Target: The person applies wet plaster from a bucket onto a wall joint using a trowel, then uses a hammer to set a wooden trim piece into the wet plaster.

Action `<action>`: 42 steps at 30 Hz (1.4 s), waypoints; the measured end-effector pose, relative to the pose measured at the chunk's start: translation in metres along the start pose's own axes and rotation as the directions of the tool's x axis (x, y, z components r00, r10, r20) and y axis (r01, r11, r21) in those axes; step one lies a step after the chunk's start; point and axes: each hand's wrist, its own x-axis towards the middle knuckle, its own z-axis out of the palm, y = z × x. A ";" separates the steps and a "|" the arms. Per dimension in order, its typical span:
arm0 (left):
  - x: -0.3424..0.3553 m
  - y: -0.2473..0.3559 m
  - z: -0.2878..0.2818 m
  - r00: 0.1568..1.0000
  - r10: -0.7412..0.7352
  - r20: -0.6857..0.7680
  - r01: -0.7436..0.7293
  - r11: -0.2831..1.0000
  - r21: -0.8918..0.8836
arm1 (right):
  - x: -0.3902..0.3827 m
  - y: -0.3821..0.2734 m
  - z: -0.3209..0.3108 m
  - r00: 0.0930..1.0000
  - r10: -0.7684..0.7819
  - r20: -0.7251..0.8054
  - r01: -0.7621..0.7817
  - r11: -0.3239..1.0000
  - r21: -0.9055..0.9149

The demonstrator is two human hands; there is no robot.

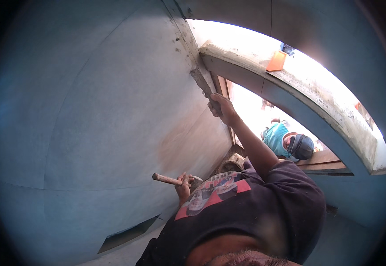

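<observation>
My right hand (223,108) is raised up along the wall, its fingers wrapped round a flat-bladed scraper (200,81). The scraper's grey, crusted tip touches or nearly touches the corner joint (183,37) between the wall and the window frame. Lower down, in front of my chest, my left hand (184,185) is closed round a wooden-handled tool (166,179). Its handle points left, toward the wall; a pale grey end shows beyond my fingers, too covered to name. The pale blue-grey wall panel (113,106) has rough, dark spots along its upper edge.
To the right, a window opening has a thick ledge (255,66) holding an orange piece (276,61). Beyond the lower opening is another person (286,139) in a turquoise top and dark cap. A dark rectangular cutout (128,234) sits low in the wall.
</observation>
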 end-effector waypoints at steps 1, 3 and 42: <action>0.001 -0.003 -0.001 1.000 -0.003 -0.003 0.003 1.000 -0.013 | 0.007 -0.001 -0.004 1.000 -0.008 0.025 0.008 1.000 0.003; 0.001 -0.007 -0.004 1.000 -0.015 -0.011 0.015 1.000 -0.008 | 0.022 -0.016 0.004 0.994 -0.068 0.082 0.067 0.998 0.011; 0.022 -0.048 -0.013 0.996 -0.082 -0.043 0.077 0.992 -0.100 | 0.010 -0.211 0.122 0.411 -0.860 0.303 0.115 -0.281 -0.953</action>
